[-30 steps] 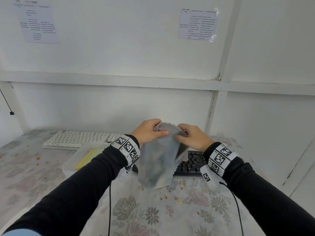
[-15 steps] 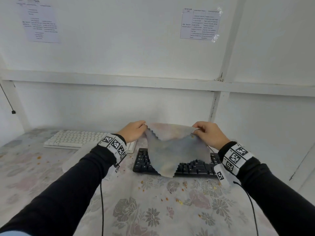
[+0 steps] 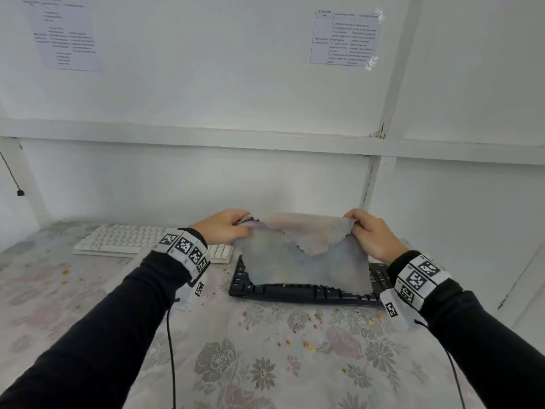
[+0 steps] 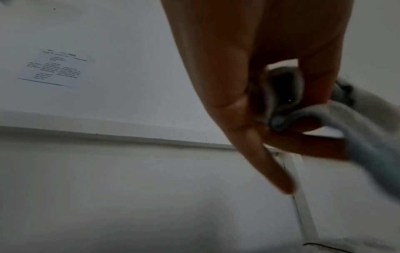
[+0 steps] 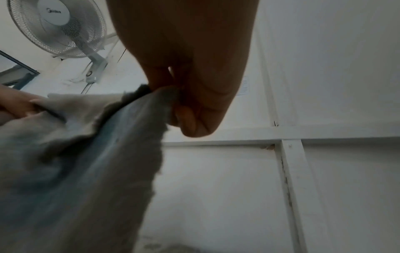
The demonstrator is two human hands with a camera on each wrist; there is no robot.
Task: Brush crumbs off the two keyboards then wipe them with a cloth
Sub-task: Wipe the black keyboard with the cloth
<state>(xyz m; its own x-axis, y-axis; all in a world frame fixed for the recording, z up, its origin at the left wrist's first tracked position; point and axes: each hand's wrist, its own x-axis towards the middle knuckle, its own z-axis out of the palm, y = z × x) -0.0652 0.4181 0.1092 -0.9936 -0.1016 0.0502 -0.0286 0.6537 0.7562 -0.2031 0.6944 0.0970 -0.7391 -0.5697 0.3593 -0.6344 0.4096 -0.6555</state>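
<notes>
Pinching the cloth (image 3: 306, 258) taut, left hand (image 3: 224, 228) and right hand (image 3: 373, 234) each grip a top corner; the black keyboard (image 3: 309, 290) lies directly below you, long axis left-right.

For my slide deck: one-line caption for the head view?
Both hands hold a cloth above the black keyboard.

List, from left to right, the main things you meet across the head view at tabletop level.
white keyboard → left hand → cloth → right hand
</notes>
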